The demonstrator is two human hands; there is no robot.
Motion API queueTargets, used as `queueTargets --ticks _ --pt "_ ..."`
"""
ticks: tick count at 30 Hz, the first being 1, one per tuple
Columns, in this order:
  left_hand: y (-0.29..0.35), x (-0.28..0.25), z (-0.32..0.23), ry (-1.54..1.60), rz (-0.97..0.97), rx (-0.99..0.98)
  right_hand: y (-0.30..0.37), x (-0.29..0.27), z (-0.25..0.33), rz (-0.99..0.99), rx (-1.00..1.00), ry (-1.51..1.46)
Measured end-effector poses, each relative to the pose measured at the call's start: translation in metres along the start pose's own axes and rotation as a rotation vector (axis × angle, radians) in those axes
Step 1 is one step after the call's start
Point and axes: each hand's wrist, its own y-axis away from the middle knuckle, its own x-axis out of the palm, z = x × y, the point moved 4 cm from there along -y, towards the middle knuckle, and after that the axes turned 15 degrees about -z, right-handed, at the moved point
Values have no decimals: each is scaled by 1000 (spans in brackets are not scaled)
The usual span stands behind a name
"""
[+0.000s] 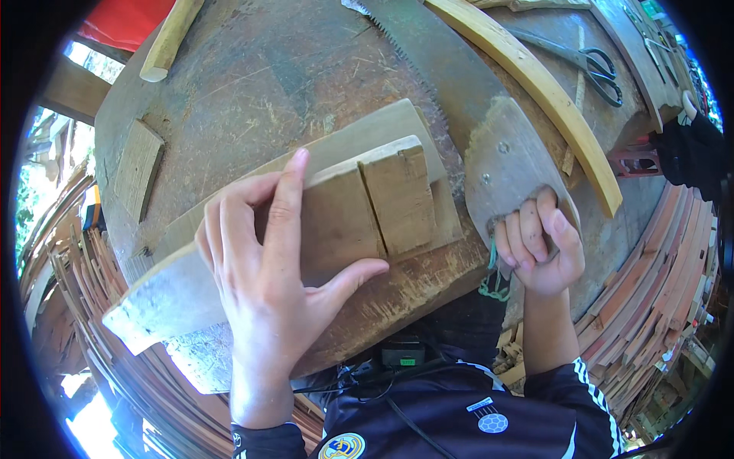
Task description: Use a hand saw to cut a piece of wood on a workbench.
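My left hand [267,245] lies across a long wooden piece [329,222], its thumb and index finger spread wide and the other fingers bent. A narrow, dark, straight cut runs across that piece to the right of my thumb. Under it is a flat, paler board [367,134], partly hidden by the piece and my hand. My right hand [541,241] is closed around the grip of a handsaw, whose wooden handle [501,153] has two round fasteners. The saw's toothed blade [409,38] lies over the bench, apart from the cut. Greenish string [495,287] hangs by the handle.
On the worn workbench [252,92] lie a small wood offcut [139,168], a round-ended stick [172,42], a curved yellowish wood strip [543,84] and black-handled scissors [600,73]. Stacked wood strips [650,268] stand at right, more at lower left. A red chair [634,162] is beyond.
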Motion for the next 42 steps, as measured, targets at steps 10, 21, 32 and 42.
queueTargets --ticks 10,21,32,42 --pt "25 -24 -27 98 -83 -24 -3 2 0 19 -46 54" --pt "30 -29 -37 102 -43 -18 -1 3 4 17 -68 71" --pt "8 -28 20 228 0 -422 -3 -2 0 -8 -42 51" --pt "-58 -64 99 261 325 -504 -5 -1 -2 2 -34 50"
